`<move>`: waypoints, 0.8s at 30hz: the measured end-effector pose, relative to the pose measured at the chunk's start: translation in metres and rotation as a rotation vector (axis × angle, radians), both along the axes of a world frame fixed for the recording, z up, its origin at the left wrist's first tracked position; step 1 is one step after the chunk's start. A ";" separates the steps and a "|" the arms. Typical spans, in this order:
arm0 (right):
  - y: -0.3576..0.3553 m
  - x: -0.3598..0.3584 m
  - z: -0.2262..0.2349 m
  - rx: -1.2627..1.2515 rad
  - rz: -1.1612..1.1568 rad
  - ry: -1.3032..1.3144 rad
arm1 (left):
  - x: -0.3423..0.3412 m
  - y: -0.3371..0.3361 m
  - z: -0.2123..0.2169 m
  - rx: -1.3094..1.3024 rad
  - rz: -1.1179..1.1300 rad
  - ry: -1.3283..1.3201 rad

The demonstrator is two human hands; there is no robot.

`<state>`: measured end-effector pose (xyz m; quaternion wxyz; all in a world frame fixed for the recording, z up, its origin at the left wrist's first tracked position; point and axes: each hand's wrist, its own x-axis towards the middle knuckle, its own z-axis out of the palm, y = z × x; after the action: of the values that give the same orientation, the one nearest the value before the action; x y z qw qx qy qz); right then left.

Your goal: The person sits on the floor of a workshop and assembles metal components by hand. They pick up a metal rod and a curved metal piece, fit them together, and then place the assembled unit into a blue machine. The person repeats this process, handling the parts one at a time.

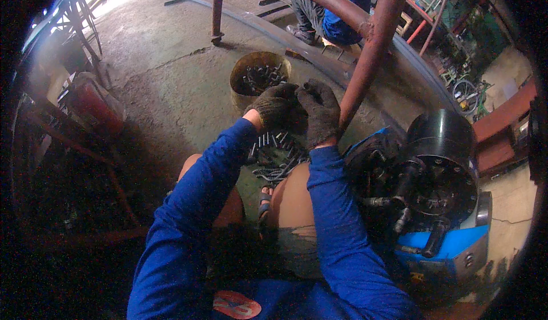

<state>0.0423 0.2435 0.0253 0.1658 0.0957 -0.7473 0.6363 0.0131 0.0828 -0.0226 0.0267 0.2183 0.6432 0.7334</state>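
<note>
Both of my hands wear dark knitted gloves and are held close together in front of my knees. The fingers of my left hand (276, 106) are closed, at the near right edge of a round, yellowish metal tub (235, 86). Just right of it, my right hand (318, 113) has its fingers curled inward. Whatever lies between the hands is too dark to make out. Dark metal bolts (264, 78) are heaped in the tub. Below my hands, more bolts or threaded rods (277, 151) lie in a pile on the floor between my legs.
Reddish-brown pipe framing (374, 51) rises close on my right, and another post (217, 11) stands ahead. A black cylindrical machine (439, 166) on a blue base is at my right. Long metal bars (245, 20) lie on the floor. Beyond sits a person in blue (341, 11).
</note>
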 end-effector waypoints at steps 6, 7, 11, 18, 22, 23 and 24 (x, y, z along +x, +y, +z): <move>0.009 -0.010 -0.010 -0.340 0.055 -0.146 | 0.006 0.000 0.018 0.047 0.064 -0.086; 0.011 -0.011 -0.011 -0.420 0.120 -0.187 | 0.007 0.000 0.018 -0.013 0.139 0.017; 0.017 -0.014 -0.015 -0.585 0.209 -0.236 | 0.029 0.014 0.051 0.181 0.204 0.100; 0.008 -0.012 -0.007 -0.756 0.406 -0.481 | 0.036 0.003 0.056 0.218 0.191 0.145; 0.009 -0.012 -0.009 -0.745 0.385 -0.469 | 0.033 0.003 0.054 0.232 0.161 0.154; 0.009 -0.008 -0.007 -0.832 0.384 -0.515 | 0.028 0.003 0.047 0.153 0.176 0.242; 0.014 -0.010 -0.010 -0.760 0.350 -0.494 | 0.022 0.009 0.041 0.125 0.190 0.236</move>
<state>0.0321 0.2571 0.0152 -0.1028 -0.0014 -0.4518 0.8862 0.0354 0.0918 0.0184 -0.1321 0.2424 0.6128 0.7405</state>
